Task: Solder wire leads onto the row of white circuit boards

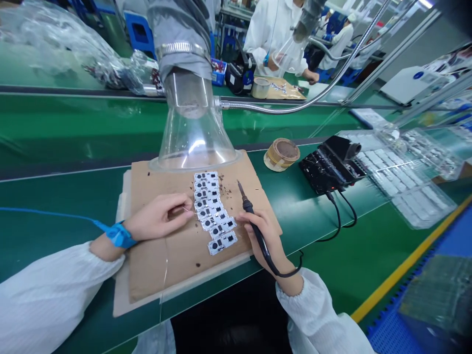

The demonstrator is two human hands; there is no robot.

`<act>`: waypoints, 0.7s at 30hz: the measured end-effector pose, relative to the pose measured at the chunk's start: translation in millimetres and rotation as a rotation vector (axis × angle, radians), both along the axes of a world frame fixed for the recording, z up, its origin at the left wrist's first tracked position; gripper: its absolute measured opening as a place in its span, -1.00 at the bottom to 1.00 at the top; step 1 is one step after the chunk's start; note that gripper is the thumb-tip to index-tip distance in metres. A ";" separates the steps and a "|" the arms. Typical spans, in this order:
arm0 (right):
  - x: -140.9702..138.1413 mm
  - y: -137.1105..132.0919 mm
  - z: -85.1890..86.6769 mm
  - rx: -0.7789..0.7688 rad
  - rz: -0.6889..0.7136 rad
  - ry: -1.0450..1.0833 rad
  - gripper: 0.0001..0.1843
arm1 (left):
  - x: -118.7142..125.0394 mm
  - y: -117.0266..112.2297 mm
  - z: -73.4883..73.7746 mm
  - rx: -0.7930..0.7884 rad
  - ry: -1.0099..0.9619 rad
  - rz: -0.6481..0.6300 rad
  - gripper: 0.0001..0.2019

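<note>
A row of several small white circuit boards (pixel 214 211) lies on a brown cardboard sheet (pixel 177 255). My left hand (pixel 158 216), with a blue wrist strap (pixel 120 235), rests on the cardboard just left of the boards and pinches a thin solder wire (pixel 189 210) that points at them. My right hand (pixel 267 238) grips a black soldering iron (pixel 250 216) like a pen. Its tip hovers just right of the boards.
A clear fume hood (pixel 193 132) stands at the cardboard's far edge. A round brown tip cleaner (pixel 280 153), a black soldering station (pixel 330 164) and clear trays (pixel 401 172) lie to the right. Other people in white coats (pixel 273 34) work across the green conveyor (pixel 73 128).
</note>
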State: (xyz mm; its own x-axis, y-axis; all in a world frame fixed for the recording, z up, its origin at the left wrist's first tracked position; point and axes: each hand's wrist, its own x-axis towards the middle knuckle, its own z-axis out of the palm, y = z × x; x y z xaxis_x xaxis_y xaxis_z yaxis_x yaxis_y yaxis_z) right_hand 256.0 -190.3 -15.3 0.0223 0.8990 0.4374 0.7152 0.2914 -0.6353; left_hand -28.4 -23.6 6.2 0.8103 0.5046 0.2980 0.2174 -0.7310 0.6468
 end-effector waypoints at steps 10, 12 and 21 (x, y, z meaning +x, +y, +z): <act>-0.9 2.5 3.6 -0.052 0.092 0.134 -0.53 | 0.8 -0.5 3.0 -0.018 -0.014 -0.011 -0.78; -6.2 6.7 3.0 -0.056 0.082 0.185 -0.54 | 1.3 0.1 2.7 -0.024 -0.018 -0.012 -0.78; -15.9 15.9 -9.1 -0.044 0.112 0.258 -0.62 | 0.5 0.8 2.9 -0.040 0.016 -0.062 -0.76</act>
